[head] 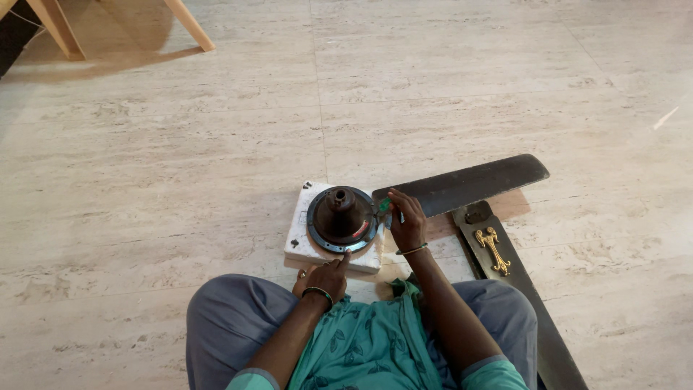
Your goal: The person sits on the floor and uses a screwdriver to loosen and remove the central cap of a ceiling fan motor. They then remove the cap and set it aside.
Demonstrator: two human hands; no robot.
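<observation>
A dark round fan motor housing (341, 217) with a raised centre hub sits on a white foam block (303, 242) on the floor in front of me. My left hand (326, 278) rests at the block's near edge, one finger touching the housing's rim. My right hand (406, 220) is at the housing's right side, its fingers closed on a small green-handled tool (384, 205) that points at the rim. A dark fan blade (469, 184) extends from beside that hand to the upper right.
A second dark blade (520, 289) with a gold ornament (494, 249) lies along my right leg. Wooden furniture legs (189, 25) stand at the top left. Pale stone floor tiles (144, 166) surround everything.
</observation>
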